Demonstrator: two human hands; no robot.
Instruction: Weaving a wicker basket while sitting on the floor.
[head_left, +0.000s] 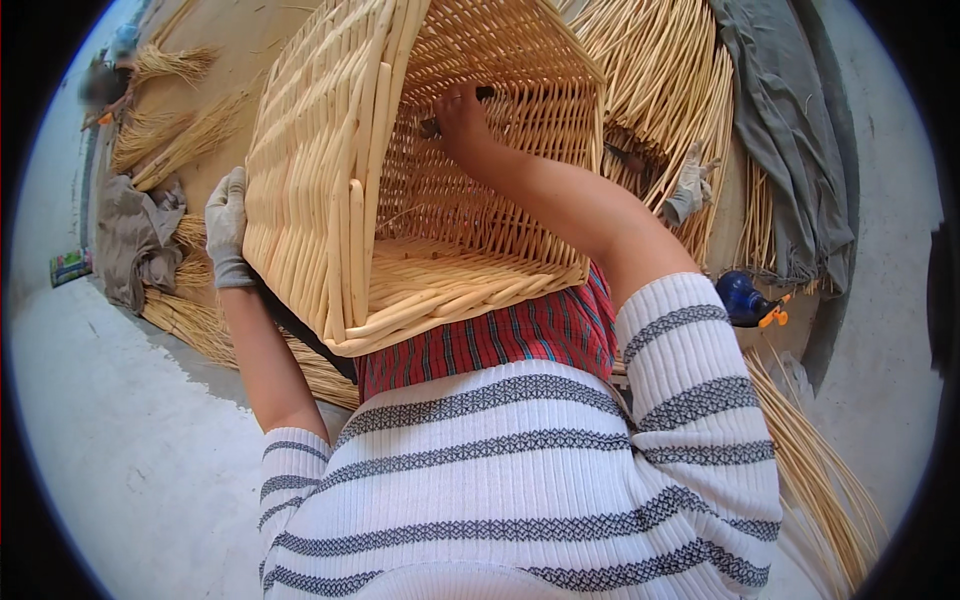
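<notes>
A large wicker basket (315,170) lies tipped on my lap, its wide mouth facing me. At its left outer wall, my left hand (227,215), in a pale grey work glove, grips and steadies it. My bare right hand (463,118) reaches through the mouth into the basket. Its fingers are closed round a small dark-handled tool (430,128), whose ends stick out on both sides of the fist; the fist hides most of it, so its kind cannot be told. Below the basket, a red striped cloth (480,335) covers my lap.
Bundles of peeled willow rods (650,70) lie at the far right, with a loose glove (690,185) on them. Beside them are a grey cloth (785,120) and a blue spray bottle (742,298). More rods (190,135) and a crumpled cloth (140,235) lie left. Another person (105,85) is far left.
</notes>
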